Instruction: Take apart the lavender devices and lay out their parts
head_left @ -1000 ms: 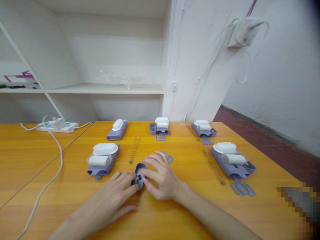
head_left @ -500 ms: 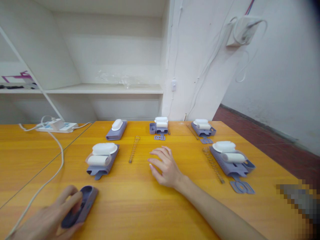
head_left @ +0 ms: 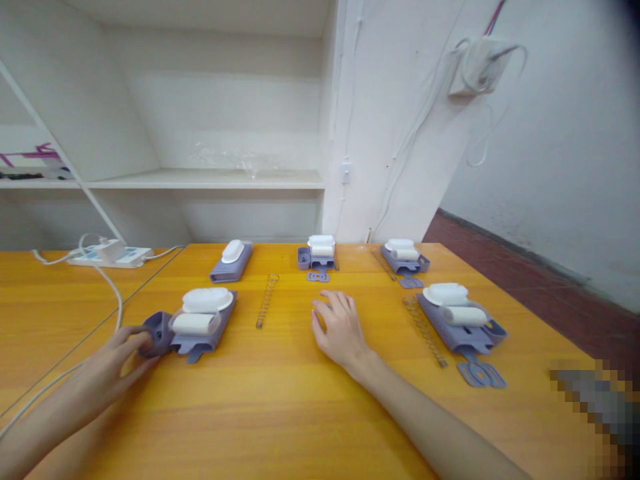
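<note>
My left hand (head_left: 127, 360) grips a purple-grey plastic cup-like cap (head_left: 159, 332) at its side, fingers and thumb around it. The cap stands on the table just left of a purple-grey housing (head_left: 213, 340), which carries a white oval lid (head_left: 207, 299) and a white roll (head_left: 195, 324). My right hand (head_left: 341, 330) rests on the table with its fingers loosely bent and apart, nothing in them. Nearest to it on the left lies a coil spring (head_left: 267, 300).
A similar parts set (head_left: 460, 327) lies at right, with a spring (head_left: 425, 332) and a flat purple-grey plate (head_left: 481, 375). More sets (head_left: 321, 250) stand along the table's back edge. A power strip (head_left: 110, 255) and white cable lie at left. White shelving (head_left: 210, 177) stands behind.
My left hand has carried the purple-grey cap from the near left up beside the left housing, turning it. My right hand has shifted slightly to the right.
</note>
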